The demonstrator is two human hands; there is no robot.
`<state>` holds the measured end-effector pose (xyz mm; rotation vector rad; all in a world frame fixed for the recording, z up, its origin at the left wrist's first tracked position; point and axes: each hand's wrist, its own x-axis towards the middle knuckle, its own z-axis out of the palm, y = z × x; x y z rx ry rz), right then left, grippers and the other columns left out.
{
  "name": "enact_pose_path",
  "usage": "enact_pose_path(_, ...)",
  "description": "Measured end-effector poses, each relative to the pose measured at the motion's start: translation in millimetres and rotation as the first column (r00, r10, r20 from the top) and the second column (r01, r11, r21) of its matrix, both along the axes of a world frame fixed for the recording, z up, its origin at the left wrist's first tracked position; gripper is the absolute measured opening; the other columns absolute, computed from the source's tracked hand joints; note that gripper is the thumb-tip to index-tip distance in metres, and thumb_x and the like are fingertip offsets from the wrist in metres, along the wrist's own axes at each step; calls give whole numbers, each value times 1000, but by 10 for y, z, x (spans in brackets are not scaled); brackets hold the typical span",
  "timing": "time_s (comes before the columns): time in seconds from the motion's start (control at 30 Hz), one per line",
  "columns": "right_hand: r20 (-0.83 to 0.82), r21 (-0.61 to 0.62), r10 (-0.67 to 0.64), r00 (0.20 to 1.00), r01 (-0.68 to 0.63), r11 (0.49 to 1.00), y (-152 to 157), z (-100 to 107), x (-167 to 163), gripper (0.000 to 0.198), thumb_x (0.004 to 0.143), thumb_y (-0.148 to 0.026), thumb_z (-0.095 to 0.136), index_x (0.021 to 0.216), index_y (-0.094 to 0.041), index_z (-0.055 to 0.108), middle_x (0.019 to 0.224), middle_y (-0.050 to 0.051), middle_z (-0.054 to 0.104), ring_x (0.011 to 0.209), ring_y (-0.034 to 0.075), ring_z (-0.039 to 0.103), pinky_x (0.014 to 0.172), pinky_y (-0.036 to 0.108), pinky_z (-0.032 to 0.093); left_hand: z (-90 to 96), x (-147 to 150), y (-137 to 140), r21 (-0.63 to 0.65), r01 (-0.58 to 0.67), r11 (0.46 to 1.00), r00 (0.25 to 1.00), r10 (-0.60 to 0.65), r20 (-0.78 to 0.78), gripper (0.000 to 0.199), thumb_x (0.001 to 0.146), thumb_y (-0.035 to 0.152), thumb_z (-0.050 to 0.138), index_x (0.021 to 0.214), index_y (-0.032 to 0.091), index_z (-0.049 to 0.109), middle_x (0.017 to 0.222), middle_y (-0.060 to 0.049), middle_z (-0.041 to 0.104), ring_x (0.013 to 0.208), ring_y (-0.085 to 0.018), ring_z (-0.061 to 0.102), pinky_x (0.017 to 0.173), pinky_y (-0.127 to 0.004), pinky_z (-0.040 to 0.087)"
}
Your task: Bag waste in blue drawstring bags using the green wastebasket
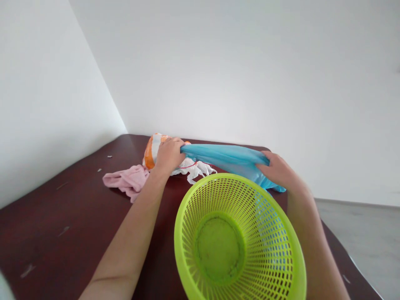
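Note:
A thin blue plastic bag (pixel 223 154) is stretched between my two hands above the far part of the table. My left hand (pixel 170 154) is closed on its left end, and my right hand (pixel 276 168) grips its right end. Loose blue plastic hangs below, partly behind the basket. Between my forearms stands a green plastic basket (pixel 220 246) with slotted sides, tilted toward me, with nothing in it. Behind my left hand lies a white and orange plastic package (pixel 151 150), partly hidden, with crumpled white plastic (pixel 196 170) spilling beside it.
A pink cloth (pixel 128 179) lies crumpled left of my left forearm. The dark red table (pixel 71 225) has small pale marks and scraps, and its far edge meets the white wall (pixel 218 71). Grey floor (pixel 362 233) shows beyond the table's right edge.

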<state>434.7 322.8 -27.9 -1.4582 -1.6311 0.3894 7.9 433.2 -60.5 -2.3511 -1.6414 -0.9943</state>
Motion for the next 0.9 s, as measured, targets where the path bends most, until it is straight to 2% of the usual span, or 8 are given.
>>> enact_pose_path(0.13,-306,137,-133,943,182,974,79,50,-63,20,78,-40,80,77,-27,66,64,-5,50,66,17,47,55,29,38,-93,53,94,-78,-9,997,994,17,106,19,87,10,78,99,25,81,112,-17,85,122,-47,76,114,-57,57)
enact_pose_path(0.2,-360,182,-166,918,244,953,79,96,-75,23,73,-38,81,77,-27,61,64,-7,46,64,15,44,52,26,34,-137,82,129,-104,11,994,989,5,148,22,88,9,78,102,26,79,103,-15,84,115,-45,78,111,-54,57)
enact_pose_path(0.33,-377,197,-194,906,282,939,-90,164,84,32,69,-36,83,96,-27,69,71,-7,59,60,15,50,46,24,40,-241,176,151,-171,127,977,963,-80,258,31,87,8,74,110,28,78,101,-10,82,110,-40,79,105,-47,59)
enact_pose_path(0.5,-502,124,-170,848,265,956,-494,37,681,52,66,-40,93,115,-25,81,84,-4,75,56,13,56,45,26,49,-483,460,158,-265,320,910,866,-167,471,28,87,12,75,110,27,76,108,-6,83,105,-30,79,96,-39,66)
enact_pose_path(0.63,-710,68,-265,652,437,897,-950,-285,1197,43,60,-39,98,97,-28,78,80,-3,74,66,15,66,56,27,60,-666,632,149,-345,434,832,751,-123,648,30,91,35,86,117,23,74,116,-10,85,94,-26,81,71,-31,68)
enact_pose_path(0.7,-721,100,-312,619,538,837,-1291,-566,1326,38,66,-47,99,91,-29,78,85,0,77,74,19,74,68,35,70,-680,647,142,-353,467,810,704,-99,703,37,88,37,90,118,22,74,125,-11,84,98,-25,83,68,-28,69)
enact_pose_path(0.77,-661,123,-381,646,595,794,-1672,-922,1354,33,78,-56,97,88,-30,79,94,5,80,83,26,81,81,48,76,-643,643,134,-345,477,808,670,-80,738,38,86,35,90,118,23,74,130,-11,83,101,-24,82,67,-24,68)
enact_pose_path(0.9,-360,1,-496,790,532,847,-2162,-1533,1201,35,88,-67,90,104,-36,85,111,12,88,98,42,87,86,65,76,-544,685,92,-355,494,794,644,-60,762,30,92,40,87,117,25,78,121,-8,84,86,-22,79,57,-23,61)
